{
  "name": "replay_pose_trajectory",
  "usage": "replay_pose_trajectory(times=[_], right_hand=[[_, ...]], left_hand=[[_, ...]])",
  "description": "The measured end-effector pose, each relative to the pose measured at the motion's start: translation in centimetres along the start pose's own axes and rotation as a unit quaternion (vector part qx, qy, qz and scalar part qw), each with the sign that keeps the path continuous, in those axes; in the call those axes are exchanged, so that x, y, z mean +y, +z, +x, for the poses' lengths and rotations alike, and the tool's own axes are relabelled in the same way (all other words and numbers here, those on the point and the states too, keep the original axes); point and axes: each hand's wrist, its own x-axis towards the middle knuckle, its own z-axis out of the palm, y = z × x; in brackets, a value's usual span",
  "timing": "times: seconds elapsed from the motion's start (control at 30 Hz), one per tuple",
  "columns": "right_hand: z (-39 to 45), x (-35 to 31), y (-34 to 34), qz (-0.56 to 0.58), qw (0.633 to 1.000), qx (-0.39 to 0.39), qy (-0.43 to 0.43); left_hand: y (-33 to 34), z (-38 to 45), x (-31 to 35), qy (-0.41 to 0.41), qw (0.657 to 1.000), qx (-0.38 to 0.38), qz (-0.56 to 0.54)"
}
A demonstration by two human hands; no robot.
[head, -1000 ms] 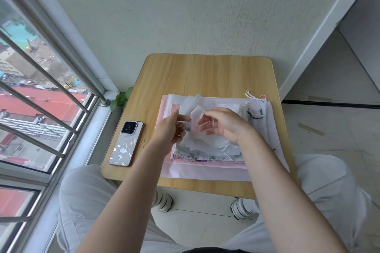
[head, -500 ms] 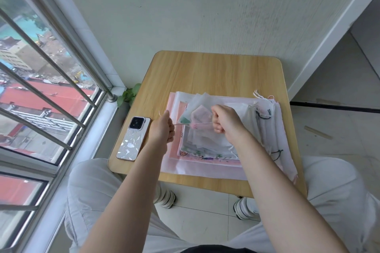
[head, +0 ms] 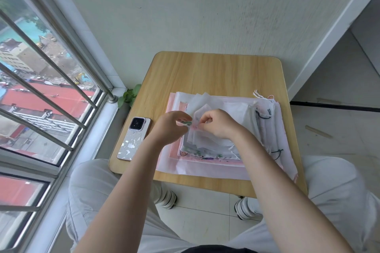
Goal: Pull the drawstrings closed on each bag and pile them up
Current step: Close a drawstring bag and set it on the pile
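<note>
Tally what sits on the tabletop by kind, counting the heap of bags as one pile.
Phone: 1
Pile of bags: 1 (single bags overlap too much to count)
Hands on the pile: 2, left hand and right hand
Total: 4

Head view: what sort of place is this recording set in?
Probably a narrow enclosed balcony or window nook in a high-up flat. A barred window overlooks rooftops far below, a small wooden table is wedged against a plain wall, and the floor is tiled.
</note>
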Motion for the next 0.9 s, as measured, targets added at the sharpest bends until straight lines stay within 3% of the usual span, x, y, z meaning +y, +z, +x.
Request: replay_pose_trajectory(times=[0.07, 0.2, 0.37, 0.6, 0.73, 0.9], right_hand=[[-0.1, 0.0, 0.0, 0.001, 1.0, 0.0, 0.0], [-0.3, 0.1, -0.2, -0.001, 1.0, 0.008, -0.008], [-0.2, 0.4, 0.2, 0.012, 1.0, -0.011, 0.001], [-0.1, 0.4, 0.7, 0.005, 0.999, -0.046, 0.006], [-0.3, 0.1, 0.4, -0.007, 0.999, -0.044, 0.016], [-0.3, 0.2, 0.1, 0.001, 0.998, -0.061, 0.025]], left_hand=[[0.6, 0.1, 0.0, 0.016, 1.0, -0.017, 0.019], [0.9, 0.3, 0.7, -0.036, 0.999, -0.034, 0.002], [0.1, 0.0, 1.3, -0.127, 0.972, -0.095, -0.171], [0.4, -0.4, 1.1, -0.076, 0.937, -0.058, -0.335], [0.9, -0.5, 1.4, -0.045, 0.916, -0.076, -0.391], [1.3, -0.1, 1.4, -0.059, 0.938, -0.031, -0.34]])
